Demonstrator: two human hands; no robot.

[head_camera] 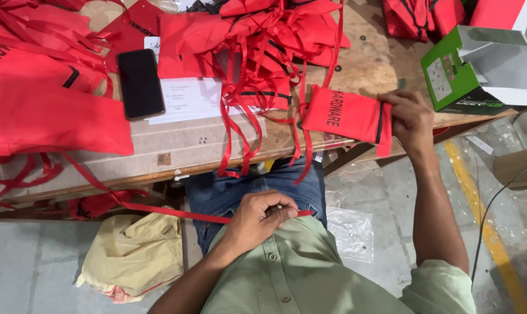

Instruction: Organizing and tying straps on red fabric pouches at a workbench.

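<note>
Rough plywood forms the table [176, 145], heaped with soft red cloth bags [48, 110] and tangled ribbons [257, 70]. A green and white carton [479, 70] stands open at the far right. On white papers [188, 99] lies a glossy black phone [140, 83]. At the table's edge the right hand [412, 119] pinches one end of a flat red pouch [348, 114] with black trim. Near the lap, the left hand [260, 216] is closed around a thin red ribbon [159, 209] that runs left under the table.
</note>
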